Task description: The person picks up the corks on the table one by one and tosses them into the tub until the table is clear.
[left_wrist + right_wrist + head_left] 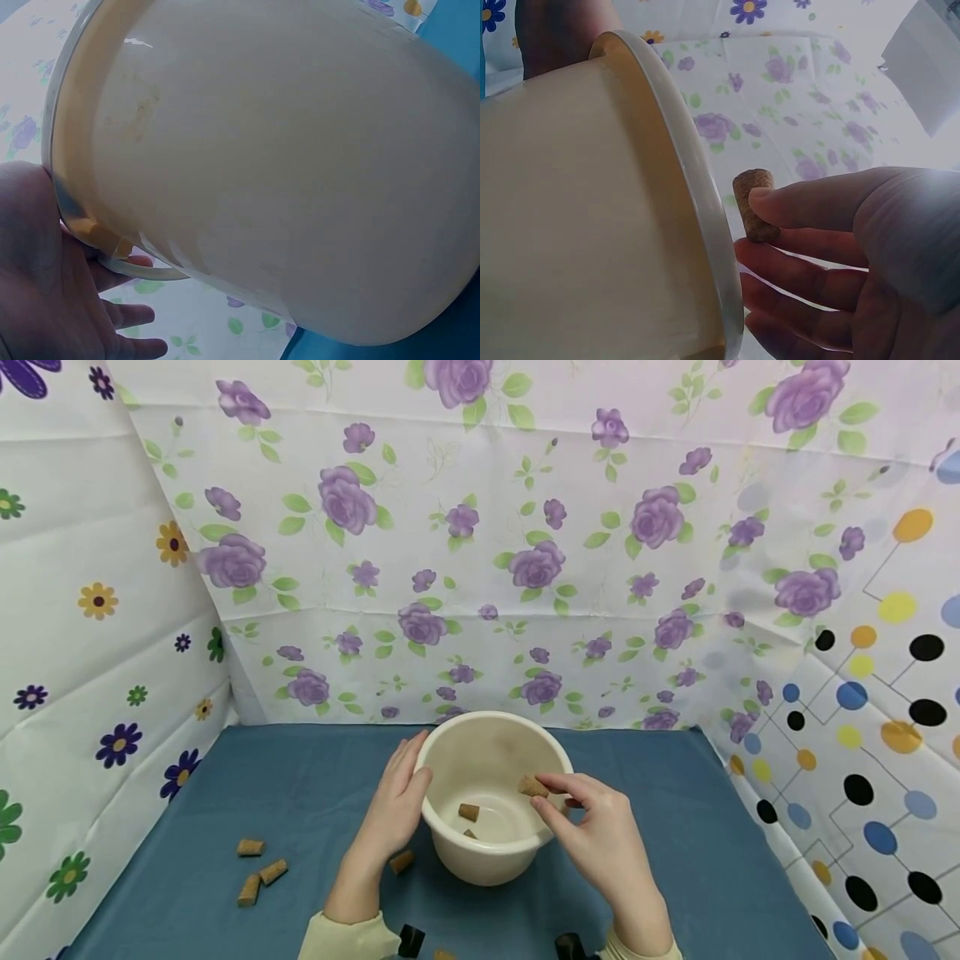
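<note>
Pinching a cork (532, 787) between thumb and fingers, my right hand (603, 835) hangs just above the right rim of the bucket (487, 867), whose left rim my left hand (393, 797) clasps. One loose cork (401, 861) lies nearby on blue cloth (172, 910). Inside sit an inner cork (468, 812) and, seemingly, another half-hidden one. Beyond hangs a floral sheet (450, 560).

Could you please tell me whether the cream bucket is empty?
Not empty: the head view shows corks lying inside the bucket.

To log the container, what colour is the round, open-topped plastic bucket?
The bucket is plain cream, best seen in the head view.
</note>
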The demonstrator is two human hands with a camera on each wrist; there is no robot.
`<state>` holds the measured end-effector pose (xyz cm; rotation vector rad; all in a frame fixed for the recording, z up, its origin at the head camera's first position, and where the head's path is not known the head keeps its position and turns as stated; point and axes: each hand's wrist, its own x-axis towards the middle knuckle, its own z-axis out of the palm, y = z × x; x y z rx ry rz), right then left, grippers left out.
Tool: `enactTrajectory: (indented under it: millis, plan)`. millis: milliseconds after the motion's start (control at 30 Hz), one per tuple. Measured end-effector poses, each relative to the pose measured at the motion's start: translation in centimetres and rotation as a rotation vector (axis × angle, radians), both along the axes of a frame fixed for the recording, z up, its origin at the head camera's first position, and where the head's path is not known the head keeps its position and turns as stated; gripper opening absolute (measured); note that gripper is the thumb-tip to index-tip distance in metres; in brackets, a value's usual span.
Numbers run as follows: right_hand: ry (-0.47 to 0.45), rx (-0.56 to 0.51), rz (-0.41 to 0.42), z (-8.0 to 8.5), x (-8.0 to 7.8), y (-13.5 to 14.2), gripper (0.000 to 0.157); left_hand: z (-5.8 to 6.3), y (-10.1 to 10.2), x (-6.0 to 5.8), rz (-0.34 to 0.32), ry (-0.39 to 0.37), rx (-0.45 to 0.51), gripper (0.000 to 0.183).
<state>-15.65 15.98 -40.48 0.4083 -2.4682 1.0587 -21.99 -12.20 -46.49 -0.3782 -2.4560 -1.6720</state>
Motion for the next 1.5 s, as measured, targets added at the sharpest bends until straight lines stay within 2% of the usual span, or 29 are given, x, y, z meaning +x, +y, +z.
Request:
enactTrajectory:
  millis: [267,500,1500]
  plan:
    - [0.007,-0.001,-0.002,-0.13,-0.06,-0.15,0.029,0.06,-0.01,0.12,-0.003,0.006,0.002,0.057]
    - [-0.006,-0.006,0.0,-0.12,0.0,-0.14,0.035,0.01,-0.04,0.14,-0.002,0.009,0.0,0.057]
    - [0.011,0.019,0.01,-0.16,0.03,-0.11,0.028,0.04,0.08,0.05,0.006,-0.019,-0.015,0.058]
